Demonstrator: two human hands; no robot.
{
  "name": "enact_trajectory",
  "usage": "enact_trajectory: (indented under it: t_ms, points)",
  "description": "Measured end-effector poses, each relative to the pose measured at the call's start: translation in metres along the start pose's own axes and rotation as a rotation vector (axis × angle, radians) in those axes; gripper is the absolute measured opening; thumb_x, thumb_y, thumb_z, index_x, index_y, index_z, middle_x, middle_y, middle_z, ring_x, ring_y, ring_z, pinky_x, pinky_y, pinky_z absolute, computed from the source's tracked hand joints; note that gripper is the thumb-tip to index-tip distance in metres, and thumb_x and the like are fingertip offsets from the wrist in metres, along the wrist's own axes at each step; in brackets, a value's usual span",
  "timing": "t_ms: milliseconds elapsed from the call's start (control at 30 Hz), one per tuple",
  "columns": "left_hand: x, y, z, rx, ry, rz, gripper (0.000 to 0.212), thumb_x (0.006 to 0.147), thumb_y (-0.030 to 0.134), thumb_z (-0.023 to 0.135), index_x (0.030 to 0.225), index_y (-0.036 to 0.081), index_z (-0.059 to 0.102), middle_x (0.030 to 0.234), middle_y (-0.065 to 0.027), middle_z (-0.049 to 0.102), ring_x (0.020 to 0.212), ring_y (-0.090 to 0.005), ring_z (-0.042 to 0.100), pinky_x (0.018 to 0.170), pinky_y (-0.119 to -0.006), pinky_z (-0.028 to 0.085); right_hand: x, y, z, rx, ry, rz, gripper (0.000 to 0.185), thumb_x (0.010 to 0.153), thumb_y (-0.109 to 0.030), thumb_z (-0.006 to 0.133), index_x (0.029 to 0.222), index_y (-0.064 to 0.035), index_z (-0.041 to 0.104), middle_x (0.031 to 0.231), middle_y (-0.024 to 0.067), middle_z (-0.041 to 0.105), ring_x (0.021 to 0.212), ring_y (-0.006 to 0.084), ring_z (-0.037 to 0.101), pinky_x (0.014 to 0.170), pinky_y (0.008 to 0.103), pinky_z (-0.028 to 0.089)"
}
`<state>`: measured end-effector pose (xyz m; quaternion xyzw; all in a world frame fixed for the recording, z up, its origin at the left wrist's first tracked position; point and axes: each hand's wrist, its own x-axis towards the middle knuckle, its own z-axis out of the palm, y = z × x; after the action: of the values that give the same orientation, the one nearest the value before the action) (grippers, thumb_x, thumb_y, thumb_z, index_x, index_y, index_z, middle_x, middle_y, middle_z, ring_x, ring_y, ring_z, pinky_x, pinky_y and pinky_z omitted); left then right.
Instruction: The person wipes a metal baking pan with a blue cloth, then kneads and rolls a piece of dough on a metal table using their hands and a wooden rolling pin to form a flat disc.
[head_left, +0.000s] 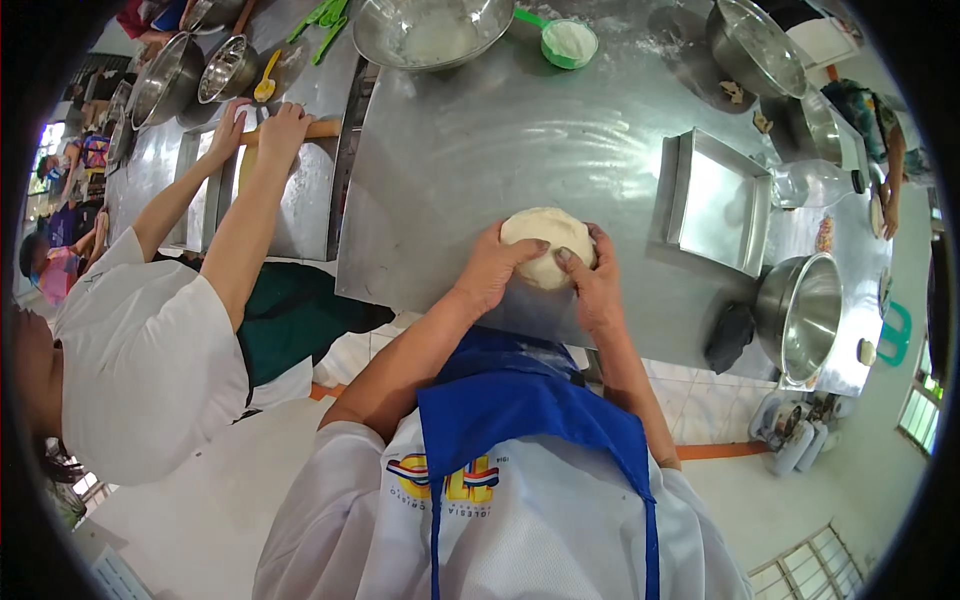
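Observation:
A round ball of pale dough (546, 238) is cupped between my two hands, close to the front edge of the metal table (450, 165). My left hand (496, 262) wraps the ball's left side, its thumb lying across the front. On the opposite side my right hand (592, 271) curls round the dough, thumb pressed near the middle of its surface. The two thumb tips almost meet. Most of my other fingers are hidden behind the ball. Whether the dough rests on the table or is lifted slightly, I cannot tell.
Rightward stand a rectangular metal pan (720, 202), a clear plastic bottle (814, 184), steel bowls (806, 322) and a black bag (729, 337). A steel bowl (431, 37) and green cup of flour (570, 45) sit ahead. At left, a co-worker holds a wooden rolling pin (324, 129).

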<state>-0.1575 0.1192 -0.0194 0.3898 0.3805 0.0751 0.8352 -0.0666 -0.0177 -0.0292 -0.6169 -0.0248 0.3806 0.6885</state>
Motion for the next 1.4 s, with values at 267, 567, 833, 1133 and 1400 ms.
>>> enact_trajectory:
  t_ms: [267, 567, 833, 1133, 1400]
  points:
    - [0.033, 0.022, -0.014, 0.174, 0.065, 0.106, 0.049, 0.085, 0.019, 0.074, 0.124, -0.005, 0.057, 0.118, -0.0177, 0.064, 0.103, -0.0227, 0.064, 0.092, -0.034, 0.050, 0.028, -0.024, 0.003, -0.401, 0.089, -0.141, 0.048, 0.090, -0.013, 0.069, 0.132, 0.0027, 0.051, 0.123, 0.0188, 0.059, 0.108, 0.0274, 0.060, 0.090, 0.0345, 0.050]
    - [0.018, 0.043, -0.005, 1.053, -0.022, 0.585, 0.035, 0.089, 0.009, 0.054, 0.122, 0.002, 0.062, 0.135, -0.0184, 0.056, 0.121, -0.0375, 0.055, 0.101, -0.045, 0.045, 0.023, -0.049, 0.001, -1.009, 0.251, -0.705, 0.039, 0.096, -0.019, 0.057, 0.129, 0.0021, 0.055, 0.139, 0.0197, 0.051, 0.128, 0.0371, 0.049, 0.104, 0.0442, 0.042]
    - [0.036, -0.028, 0.006, 1.742, -0.190, 0.885, 0.055, 0.093, 0.015, 0.047, 0.146, 0.002, 0.043, 0.157, -0.0137, 0.034, 0.147, -0.0292, 0.027, 0.121, -0.043, 0.021, 0.043, 0.023, -0.011, -1.231, -0.047, -0.675, 0.068, 0.101, -0.048, 0.037, 0.149, -0.0003, 0.033, 0.158, 0.0191, 0.030, 0.147, 0.0366, 0.026, 0.119, 0.0548, 0.015]
    - [0.053, -0.017, 0.003, 1.800, -0.190, 0.917, 0.063, 0.092, 0.025, 0.054, 0.150, 0.006, 0.039, 0.159, -0.0135, 0.030, 0.148, -0.0315, 0.025, 0.121, -0.045, 0.020, 0.053, -0.004, 0.003, -1.420, -0.108, -0.447, 0.069, 0.101, -0.046, 0.038, 0.154, -0.0031, 0.026, 0.160, 0.0191, 0.024, 0.148, 0.0371, 0.023, 0.118, 0.0587, 0.015]
    - [0.084, 0.052, -0.027, 0.513, -0.066, 0.476, 0.048, 0.095, 0.021, 0.054, 0.141, 0.006, 0.050, 0.129, -0.0109, 0.062, 0.119, -0.0204, 0.057, 0.104, -0.034, 0.042, 0.085, -0.051, -0.032, -1.237, 0.069, -0.566, 0.059, 0.100, -0.035, 0.046, 0.149, -0.0027, 0.035, 0.159, 0.0193, 0.028, 0.146, 0.0445, 0.023, 0.116, 0.0561, 0.022]
